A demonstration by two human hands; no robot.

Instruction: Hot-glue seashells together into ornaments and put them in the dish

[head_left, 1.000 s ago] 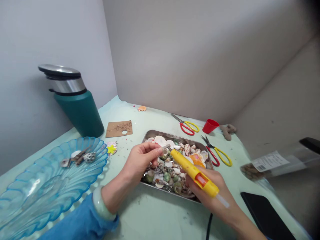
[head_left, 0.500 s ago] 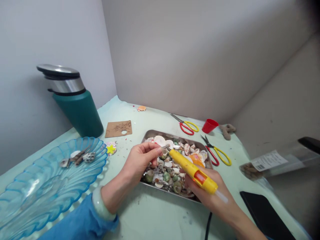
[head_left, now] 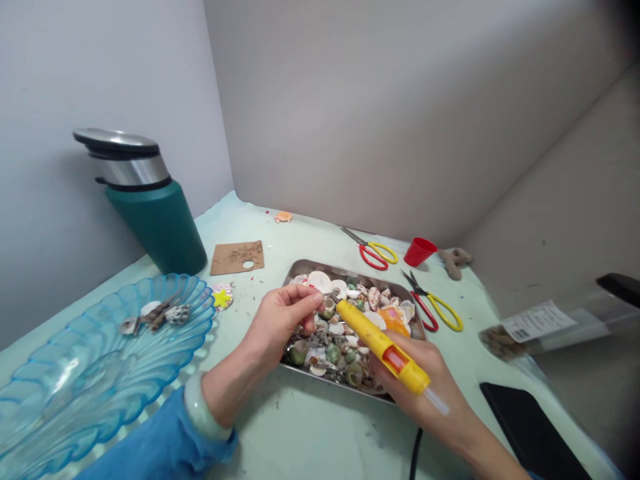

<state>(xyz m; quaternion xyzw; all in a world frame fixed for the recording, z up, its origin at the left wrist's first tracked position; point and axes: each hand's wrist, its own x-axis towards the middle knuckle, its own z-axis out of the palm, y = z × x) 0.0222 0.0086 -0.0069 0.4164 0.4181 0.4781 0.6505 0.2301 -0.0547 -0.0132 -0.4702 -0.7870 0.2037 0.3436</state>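
My right hand point(head_left: 415, 373) is wrapped round a yellow hot glue gun point(head_left: 380, 343), with a clear glue stick point(head_left: 437, 401) poking from its rear end. Its nozzle points up and left, close to the fingertips of my left hand point(head_left: 287, 317). Those fingers are pinched on a small greyish piece, too small to name and partly covered. Both hands are above a metal tray point(head_left: 340, 382) heaped with seashells point(head_left: 333, 353), white, green and brown ones among them.
Left stand a blue scalloped plate point(head_left: 100, 373) with several shells and a green bottle point(head_left: 160, 220). Behind lie brown card point(head_left: 237, 257) and scissors point(head_left: 373, 257). Right are more scissors point(head_left: 440, 310), a red cup point(head_left: 420, 251), a plastic bag point(head_left: 550, 327) and a black flat object point(head_left: 530, 427).
The glue gun in my right hand has shifted slightly left and down, its nozzle still beside my left fingertips. My left hand has barely moved.
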